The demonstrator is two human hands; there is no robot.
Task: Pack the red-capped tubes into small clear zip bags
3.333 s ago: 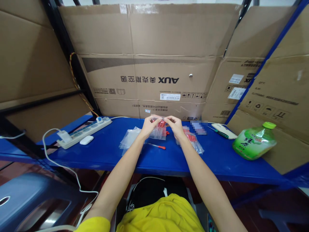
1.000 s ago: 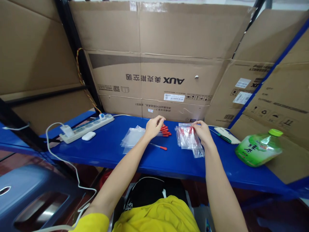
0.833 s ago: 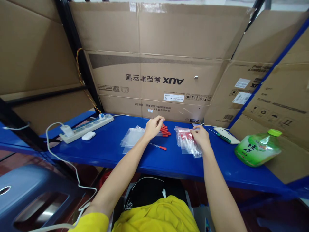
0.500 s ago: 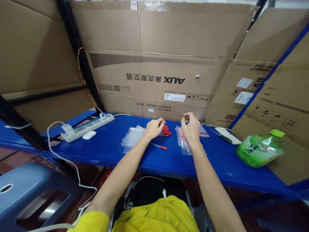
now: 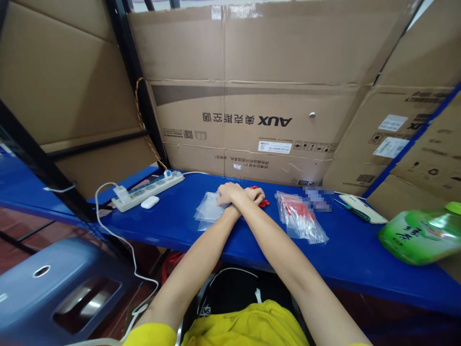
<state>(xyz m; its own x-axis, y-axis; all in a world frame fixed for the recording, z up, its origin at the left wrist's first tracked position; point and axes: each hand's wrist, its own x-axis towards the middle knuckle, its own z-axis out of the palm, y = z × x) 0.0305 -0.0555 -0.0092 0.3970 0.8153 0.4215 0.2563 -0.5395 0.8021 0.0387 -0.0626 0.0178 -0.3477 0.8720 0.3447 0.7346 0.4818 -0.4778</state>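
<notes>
My forearms cross over the blue shelf. My right hand point(image 5: 229, 193) lies over my left wrist, its bent fingertips at the edge of a loose stack of clear plastic bags point(image 5: 207, 206). What those fingers pinch, if anything, is hidden. Underneath, my left hand point(image 5: 255, 194) is curled closed at a group of red-tipped sticks point(image 5: 265, 203), mostly covered by the hands. Whether it grips one is not visible. Apart from both hands, on the right, lies an overlapping pile of clear bags with red-tipped sticks inside point(image 5: 298, 211).
Left of the hands are a white power strip point(image 5: 149, 191) and a small white case point(image 5: 150, 202). At right lie a blurred-out flat object point(image 5: 319, 199), a green-handled tool point(image 5: 358, 212) and a green drink bottle point(image 5: 414, 238). Cardboard point(image 5: 252, 53) walls the back.
My right hand has left the filled bags and crossed leftward over my left wrist to the loose bags. My left hand stays near the red-tipped sticks. The view has shifted.
</notes>
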